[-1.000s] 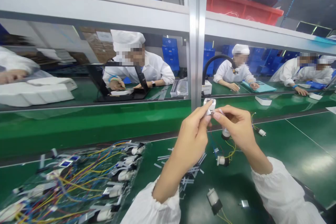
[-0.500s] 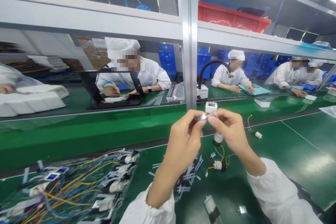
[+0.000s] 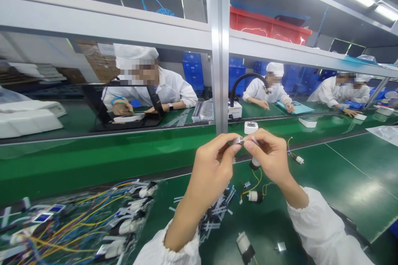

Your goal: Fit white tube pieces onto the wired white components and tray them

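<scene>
Between thumb and forefinger, my left hand (image 3: 213,174) pinches a small silver metal-looking part (image 3: 238,140) raised above the bench. My right hand (image 3: 272,155) meets it from the other side, its fingertips closed at the part's right end. A thin pale strip (image 3: 255,140) shows by the right fingers; the exact grip there is hidden. Under my hands lie a pile of short grey-white strips (image 3: 214,215) and a white-and-black cylindrical part with wires (image 3: 255,196). Another such cylinder (image 3: 244,244) and a small silver square (image 3: 281,247) lie nearer me.
Wired assemblies (image 3: 124,219) lie on clear plastic at left. A metal post (image 3: 220,70) and a green conveyor belt (image 3: 102,157) stand beyond my hands, with a small white device (image 3: 250,127) near the post. Co-workers in white sit across the belt.
The camera view has shifted slightly, so most of the scene sits a little further left. My hands keep the same pinching pose around the small silver part.
</scene>
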### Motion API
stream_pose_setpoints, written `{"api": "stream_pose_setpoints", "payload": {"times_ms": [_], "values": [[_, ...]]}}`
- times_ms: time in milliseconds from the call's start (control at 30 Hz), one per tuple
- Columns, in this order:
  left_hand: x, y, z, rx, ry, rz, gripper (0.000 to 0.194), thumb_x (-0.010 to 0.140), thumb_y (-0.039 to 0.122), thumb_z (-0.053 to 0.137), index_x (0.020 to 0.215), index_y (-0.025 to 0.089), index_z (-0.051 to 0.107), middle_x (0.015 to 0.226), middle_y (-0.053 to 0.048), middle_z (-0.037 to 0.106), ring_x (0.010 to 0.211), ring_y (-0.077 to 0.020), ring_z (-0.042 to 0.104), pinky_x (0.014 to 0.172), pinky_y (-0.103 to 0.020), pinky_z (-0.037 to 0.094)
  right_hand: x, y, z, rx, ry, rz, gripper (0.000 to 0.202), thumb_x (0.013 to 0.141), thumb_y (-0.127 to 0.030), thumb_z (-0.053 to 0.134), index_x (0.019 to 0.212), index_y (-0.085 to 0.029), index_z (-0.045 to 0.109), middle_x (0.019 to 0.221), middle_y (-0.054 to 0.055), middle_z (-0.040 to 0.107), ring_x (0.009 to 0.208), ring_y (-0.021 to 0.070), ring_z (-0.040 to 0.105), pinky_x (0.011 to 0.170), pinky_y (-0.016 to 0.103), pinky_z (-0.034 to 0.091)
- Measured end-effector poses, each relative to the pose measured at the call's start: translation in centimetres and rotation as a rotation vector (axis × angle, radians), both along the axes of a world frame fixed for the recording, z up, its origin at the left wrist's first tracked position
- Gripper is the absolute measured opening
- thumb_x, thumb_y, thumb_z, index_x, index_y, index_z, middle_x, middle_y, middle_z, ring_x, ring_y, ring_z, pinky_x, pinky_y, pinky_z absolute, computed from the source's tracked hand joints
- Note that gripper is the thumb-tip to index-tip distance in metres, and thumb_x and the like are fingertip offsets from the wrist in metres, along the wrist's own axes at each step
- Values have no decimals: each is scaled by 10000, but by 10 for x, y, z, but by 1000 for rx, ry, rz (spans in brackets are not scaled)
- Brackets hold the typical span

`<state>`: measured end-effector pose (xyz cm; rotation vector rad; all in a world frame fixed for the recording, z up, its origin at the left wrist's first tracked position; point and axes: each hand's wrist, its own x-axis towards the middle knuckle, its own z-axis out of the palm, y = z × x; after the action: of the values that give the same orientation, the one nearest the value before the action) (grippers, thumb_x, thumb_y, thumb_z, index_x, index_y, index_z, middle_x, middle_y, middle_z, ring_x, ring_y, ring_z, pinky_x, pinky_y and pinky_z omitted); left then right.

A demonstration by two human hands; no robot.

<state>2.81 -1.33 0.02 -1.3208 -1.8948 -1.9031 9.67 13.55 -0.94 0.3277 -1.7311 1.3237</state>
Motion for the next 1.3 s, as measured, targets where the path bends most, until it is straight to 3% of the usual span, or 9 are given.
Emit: {"api": "stream_pose_setpoints", "payload": {"times_ms": [233,467,733,867,967,1100,1300], "values": [[1,2,-3,-27,66,43,165,946,101,588,952,188,728,793,18,696,709,-116,613,663,-219,471,1,1,-1,112,59,-93,79,917,-158,747,867,-214,770,800,11,712,726,144,628,653,290,475],[-4,1,-6,-101,337,195,218,935,-5,542,925,150,695,799,1,679,683,-117,568,669,-240,423,-8,-5,-6,182,107,-231,148,908,-79,715,840,-201,762,792,13,714,718,144,631,650,282,481],[-11,2,-16,-222,517,238,290,929,-47,438,964,125,668,852,-55,664,733,-170,599,679,-288,424,-14,-7,-18,200,76,-305,187,910,-59,659,809,-194,739,768,15,693,696,148,614,617,280,461],[-13,-4,-7,-277,442,171,283,959,-9,436,966,150,670,887,-54,685,761,-172,607,703,-289,427,-11,-2,-13,272,13,-271,163,938,-103,657,826,-192,735,787,26,705,704,152,626,626,286,463],[-13,-9,1,-221,245,65,201,987,75,502,1007,180,671,913,-23,706,767,-150,610,715,-266,440,-5,0,-7,309,-23,-272,100,962,-195,677,874,-193,725,799,26,701,689,149,611,616,288,455],[-8,-12,6,-163,-35,-24,96,997,202,561,1006,195,655,853,7,671,661,-125,551,607,-248,410,2,0,-3,331,-54,-290,87,974,-254,668,908,-199,684,758,-4,668,572,116,508,534,271,395],[-2,-6,0,-112,-36,23,89,980,168,536,959,193,619,803,17,605,677,-123,504,656,-260,409,-3,-8,-9,321,59,-357,136,968,-144,635,857,-209,676,764,1,706,620,131,589,564,265,438]]}}
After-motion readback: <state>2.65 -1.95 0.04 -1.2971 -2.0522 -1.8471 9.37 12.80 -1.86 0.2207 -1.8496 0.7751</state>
